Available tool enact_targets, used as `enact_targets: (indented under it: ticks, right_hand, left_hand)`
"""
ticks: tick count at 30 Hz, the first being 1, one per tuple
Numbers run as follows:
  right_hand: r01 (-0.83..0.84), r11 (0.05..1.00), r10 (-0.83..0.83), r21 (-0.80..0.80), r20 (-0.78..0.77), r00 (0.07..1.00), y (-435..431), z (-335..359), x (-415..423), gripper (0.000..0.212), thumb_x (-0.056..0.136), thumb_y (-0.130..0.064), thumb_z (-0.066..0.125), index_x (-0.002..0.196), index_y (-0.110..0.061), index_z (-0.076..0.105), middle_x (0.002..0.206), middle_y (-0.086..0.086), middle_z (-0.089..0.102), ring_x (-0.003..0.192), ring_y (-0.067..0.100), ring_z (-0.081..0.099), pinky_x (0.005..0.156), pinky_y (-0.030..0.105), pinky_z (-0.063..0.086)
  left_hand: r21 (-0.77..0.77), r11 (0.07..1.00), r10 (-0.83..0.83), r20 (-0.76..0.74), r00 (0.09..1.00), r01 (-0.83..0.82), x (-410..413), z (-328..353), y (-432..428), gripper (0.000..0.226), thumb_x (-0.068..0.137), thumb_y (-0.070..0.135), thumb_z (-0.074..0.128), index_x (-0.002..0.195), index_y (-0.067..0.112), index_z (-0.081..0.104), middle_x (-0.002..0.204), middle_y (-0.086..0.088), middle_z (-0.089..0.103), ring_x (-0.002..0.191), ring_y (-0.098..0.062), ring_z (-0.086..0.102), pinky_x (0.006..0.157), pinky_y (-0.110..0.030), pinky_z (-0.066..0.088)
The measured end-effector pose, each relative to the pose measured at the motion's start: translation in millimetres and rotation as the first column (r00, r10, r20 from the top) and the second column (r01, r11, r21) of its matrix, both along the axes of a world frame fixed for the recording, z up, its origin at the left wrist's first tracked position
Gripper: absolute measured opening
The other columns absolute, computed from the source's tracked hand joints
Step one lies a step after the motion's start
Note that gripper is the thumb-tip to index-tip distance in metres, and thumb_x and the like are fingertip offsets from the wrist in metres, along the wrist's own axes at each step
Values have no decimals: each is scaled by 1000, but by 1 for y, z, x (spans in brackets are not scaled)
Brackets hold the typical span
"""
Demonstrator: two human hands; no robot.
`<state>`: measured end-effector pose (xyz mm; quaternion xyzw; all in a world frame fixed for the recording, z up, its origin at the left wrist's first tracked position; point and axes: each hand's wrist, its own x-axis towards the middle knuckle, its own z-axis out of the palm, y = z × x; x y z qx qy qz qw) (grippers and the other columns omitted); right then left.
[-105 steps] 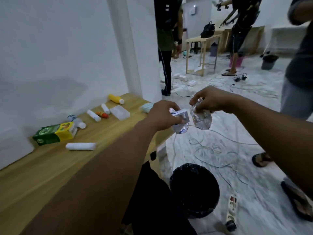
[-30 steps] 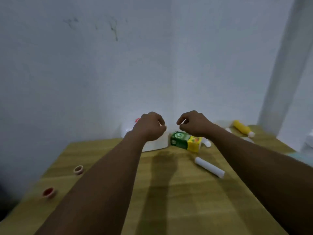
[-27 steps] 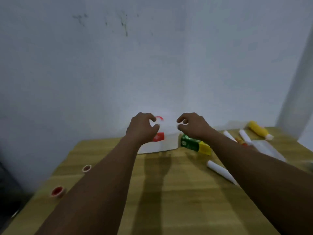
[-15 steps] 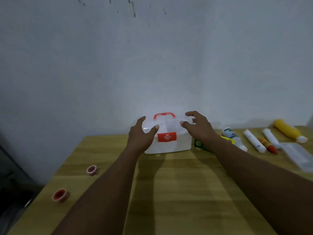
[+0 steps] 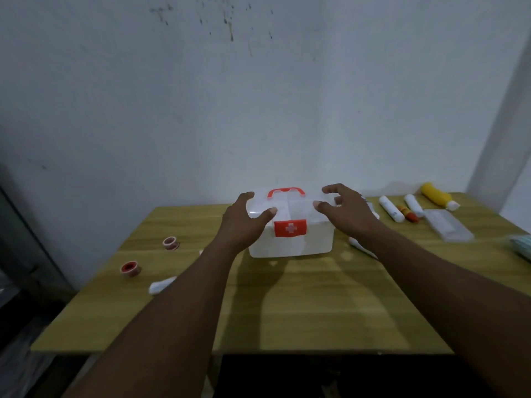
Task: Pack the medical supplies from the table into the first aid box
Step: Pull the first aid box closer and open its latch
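A white first aid box with a red handle and a red cross latch stands closed at the back middle of the wooden table. My left hand is spread open at the box's left top corner, thumb over the lid. My right hand is spread open at the lid's right side. Neither hand holds anything. Supplies lie around: two red tape rolls at the left, a small white roll, white tubes, a red-orange tube and a yellow bottle at the right.
A clear flat packet and a pale green pack lie at the table's right edge. A white wall rises right behind the table. A white roll shows partly under my right forearm. Dark floor lies below the front edge.
My view turned from the room back to the table. Both hands, earlier closed in fists, have opened and reached forward to the box lid, which sits nearer and more central.
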<state>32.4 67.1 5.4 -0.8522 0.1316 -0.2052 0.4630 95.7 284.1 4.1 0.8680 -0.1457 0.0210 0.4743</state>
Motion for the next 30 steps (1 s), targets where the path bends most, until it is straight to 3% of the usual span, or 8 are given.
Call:
enact_targets:
  ticks: [6,9,13,17,23,30]
  right_hand:
    - [3,999,-1,-42,26,1000,3,-21,-24,56,87,-44,66,137,-26,49,143,0,50,134,20,44,105,37,40]
    - [33,948,-14,-316,61,998,11,-38,-30,83,80,-58,68,149,-26,35,157,7,32,146,24,27,115,42,29]
    - [3,778,27,-628,38,999,16,-62,-33,105,67,-73,67,153,-37,17,165,7,6,151,30,10,118,53,23]
    - [89,729,-28,-678,100,995,15,-69,-27,94,74,-59,72,151,-35,24,163,8,18,148,33,21,113,55,35]
    - [139,726,-20,-674,180,983,11,-67,-21,85,71,-77,61,142,-34,41,153,10,37,139,33,34,109,50,37]
    - [134,632,-4,-763,170,985,1,-62,-21,88,65,-65,76,141,-34,44,147,10,45,131,34,43,100,50,47]
  left_hand:
    - [37,999,-25,33,999,24,-20,-16,2,83,84,56,70,153,29,33,159,-3,37,143,-29,36,109,-47,39]
    - [69,995,-71,40,997,68,-20,-20,8,87,79,62,71,152,35,32,157,-1,40,142,-28,39,111,-49,40]
    - [94,993,-79,58,995,74,-17,-23,12,79,85,62,65,153,37,32,158,2,38,142,-28,39,111,-51,40]
    - [107,992,-79,79,994,70,-15,-26,13,77,86,63,63,152,39,32,158,1,38,141,-28,39,110,-52,41]
    - [129,991,-52,118,992,37,-14,-33,12,78,84,67,61,151,42,32,155,-3,41,138,-29,41,107,-50,43]
    - [136,991,-34,122,992,17,-13,-35,9,77,85,67,59,152,42,30,154,-4,41,137,-29,42,106,-50,43]
